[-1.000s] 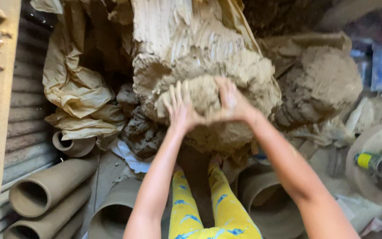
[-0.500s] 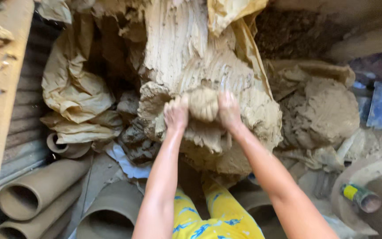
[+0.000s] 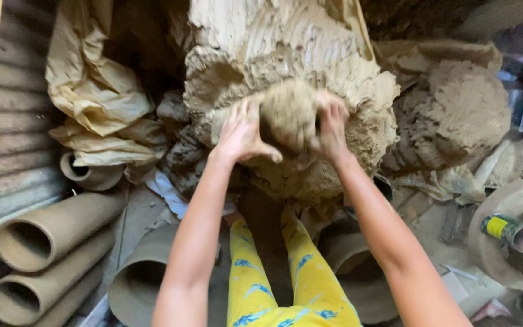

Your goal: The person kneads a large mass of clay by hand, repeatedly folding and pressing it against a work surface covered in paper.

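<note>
Head camera looks down on two bare arms that reach forward to a big clay mound [image 3: 310,72]. Left hand [image 3: 241,134] and right hand [image 3: 333,124] have their grip closed around a clay lump [image 3: 289,112], one hand on each side, with fingers spread on its surface. This lump sits against the front face of the mound, at its lower middle part. Room around the hands is narrow: crumpled plastic sheeting [image 3: 95,91] is to the left, and a second clay heap [image 3: 461,109] to the right. Below the arms, yellow patterned trousers [image 3: 286,272] are seen between hollow clay pipes [image 3: 49,233], lying on their sides, open ends dark. At far right a small yellow-labelled can [image 3: 509,230] lies on a round slab [image 3: 494,260]; its inside I cannot see.
</note>
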